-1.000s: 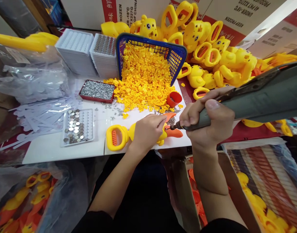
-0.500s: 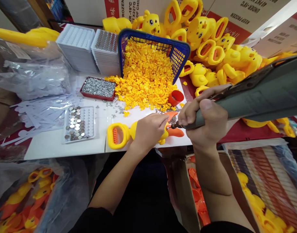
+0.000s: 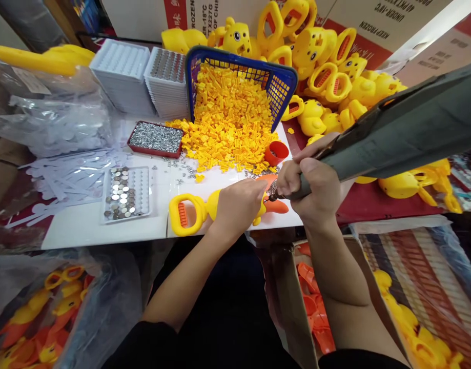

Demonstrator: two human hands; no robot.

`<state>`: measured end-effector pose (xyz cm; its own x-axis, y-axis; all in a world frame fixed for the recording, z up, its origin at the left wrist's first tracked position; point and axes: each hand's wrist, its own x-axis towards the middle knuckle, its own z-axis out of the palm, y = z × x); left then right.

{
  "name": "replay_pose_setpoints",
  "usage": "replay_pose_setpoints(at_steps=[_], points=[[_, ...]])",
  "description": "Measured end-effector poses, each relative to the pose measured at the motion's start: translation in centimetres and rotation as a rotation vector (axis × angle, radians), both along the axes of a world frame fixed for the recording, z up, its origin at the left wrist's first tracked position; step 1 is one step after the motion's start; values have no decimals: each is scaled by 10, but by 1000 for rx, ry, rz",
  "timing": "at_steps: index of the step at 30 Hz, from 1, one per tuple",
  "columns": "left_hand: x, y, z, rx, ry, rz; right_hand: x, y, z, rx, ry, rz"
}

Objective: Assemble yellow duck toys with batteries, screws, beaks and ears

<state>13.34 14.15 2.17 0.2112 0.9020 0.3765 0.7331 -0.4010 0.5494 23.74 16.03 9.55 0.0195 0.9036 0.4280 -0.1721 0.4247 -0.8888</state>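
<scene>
Left hand (image 3: 239, 207): gripping yellow toy (image 3: 212, 204) from above, at near edge of table (image 3: 85, 225). Long axis roughly parallel to edge, orange end (image 3: 277, 206) to right. Right hand (image 3: 315, 189): nearer that end, gripping grey-green driver (image 3: 392, 139), tip angled at it.

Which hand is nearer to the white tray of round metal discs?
Left. The left hand, on the yellow duck toy, is to the right of the white tray, apart from it; the right hand, gripping the grey power screwdriver, is farther right.
</scene>
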Motion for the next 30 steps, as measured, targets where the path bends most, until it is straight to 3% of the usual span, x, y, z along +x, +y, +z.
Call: replay_pose_setpoints(at_steps=[9, 13, 22, 30], points=[[0, -1, 0, -28, -16, 13, 3, 1, 2, -64, 12, 107], [-4, -1, -8, 46, -157, 15, 8, 4, 7, -32, 54, 144], [-15, -6, -9, -21, -472, -60, 14, 15, 15, 52, 217, -132], [-20, -6, -11, -104, -592, -125, 13, 9, 22, 81, 143, -91]])
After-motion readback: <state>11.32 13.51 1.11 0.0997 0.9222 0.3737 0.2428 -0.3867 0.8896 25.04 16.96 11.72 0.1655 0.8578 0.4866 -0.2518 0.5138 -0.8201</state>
